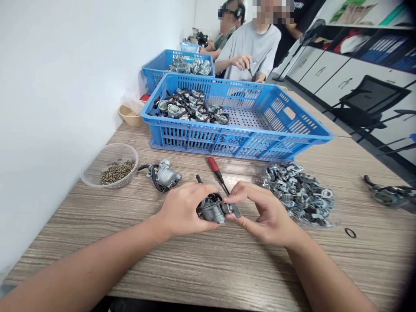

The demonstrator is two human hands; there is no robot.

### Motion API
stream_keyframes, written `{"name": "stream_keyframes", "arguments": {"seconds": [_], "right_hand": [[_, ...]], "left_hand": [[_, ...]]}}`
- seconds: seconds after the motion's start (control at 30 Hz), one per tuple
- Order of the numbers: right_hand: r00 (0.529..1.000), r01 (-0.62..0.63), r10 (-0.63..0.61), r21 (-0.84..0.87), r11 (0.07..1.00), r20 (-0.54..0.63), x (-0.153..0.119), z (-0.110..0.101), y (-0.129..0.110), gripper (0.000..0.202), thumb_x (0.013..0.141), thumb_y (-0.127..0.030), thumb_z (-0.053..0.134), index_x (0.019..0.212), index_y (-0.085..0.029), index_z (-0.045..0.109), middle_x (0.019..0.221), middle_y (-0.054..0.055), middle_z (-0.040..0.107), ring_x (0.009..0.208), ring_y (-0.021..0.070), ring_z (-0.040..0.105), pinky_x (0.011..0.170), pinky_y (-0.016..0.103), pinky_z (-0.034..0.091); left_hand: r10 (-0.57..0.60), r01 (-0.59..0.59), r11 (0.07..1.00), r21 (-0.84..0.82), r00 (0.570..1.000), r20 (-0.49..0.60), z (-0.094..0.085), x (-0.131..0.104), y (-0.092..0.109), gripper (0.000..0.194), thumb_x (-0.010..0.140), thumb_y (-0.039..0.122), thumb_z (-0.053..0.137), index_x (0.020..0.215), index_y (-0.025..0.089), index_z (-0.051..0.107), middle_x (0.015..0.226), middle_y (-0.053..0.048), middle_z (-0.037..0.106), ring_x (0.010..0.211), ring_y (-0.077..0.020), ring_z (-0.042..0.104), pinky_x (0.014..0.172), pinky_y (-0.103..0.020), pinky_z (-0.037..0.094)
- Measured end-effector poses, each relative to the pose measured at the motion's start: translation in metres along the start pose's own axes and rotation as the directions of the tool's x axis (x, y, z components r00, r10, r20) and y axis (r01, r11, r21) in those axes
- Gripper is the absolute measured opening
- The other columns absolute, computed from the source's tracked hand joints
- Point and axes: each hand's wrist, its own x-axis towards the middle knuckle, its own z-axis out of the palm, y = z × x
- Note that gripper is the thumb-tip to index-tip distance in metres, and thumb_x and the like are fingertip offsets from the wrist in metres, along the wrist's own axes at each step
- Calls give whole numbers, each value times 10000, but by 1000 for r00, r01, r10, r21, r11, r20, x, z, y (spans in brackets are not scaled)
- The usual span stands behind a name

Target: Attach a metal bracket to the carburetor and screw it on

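Note:
My left hand (190, 208) is wrapped around a grey metal carburetor (212, 212), held just above the wooden table. At its right end, my right hand (263, 212) pinches a small metal lever plate (234, 211) between thumb and fingers, against the carburetor body. Behind my hands lies a screwdriver (214, 167) with a red and black handle, its tip hidden near my right fingers. A second carburetor (165, 174) with a black hose rests to the left. Right of my right hand, a clear plastic bag (331, 216) holds many metal lever plates (299, 190).
A clear round tub (87, 169) of small brass screws (117, 172) stands at the left. A large blue crate (240, 138) with carburetors spans the back; another blue crate (156, 69) stands behind. At right are a black ring (350, 233) and another carburetor (390, 195). Co-workers (256, 47) sit beyond.

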Motion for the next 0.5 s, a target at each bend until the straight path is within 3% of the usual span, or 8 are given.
{"name": "stream_keyframes", "arguments": {"seconds": [0.3, 0.5], "right_hand": [[995, 96, -98, -94, 991, -14, 2, 3, -4, 341, 913, -116, 812, 1222, -230, 726, 1093, 82, 721, 995, 233, 702, 859, 388, 588], [986, 145, -154, -128, 981, -68, 2, 10, 0, 345, 876, -186, 900, 1178, -220, 736, 1047, 75, 702, 952, 230, 695, 812, 383, 596]], "left_hand": [[41, -42, 997, 64, 999, 16, 2, -2, -4, 590, 778, 395, 912, 1275, 253, 629, 1276, -26, 821, 1028, -283, 783, 890, -409, 614], [50, -50, 997, 58, 999, -2, 4, -2, -5, 539, 815, 404, 909, 1256, 258, 636, 1334, -45, 809, 1091, -283, 783, 927, -403, 618]]}}
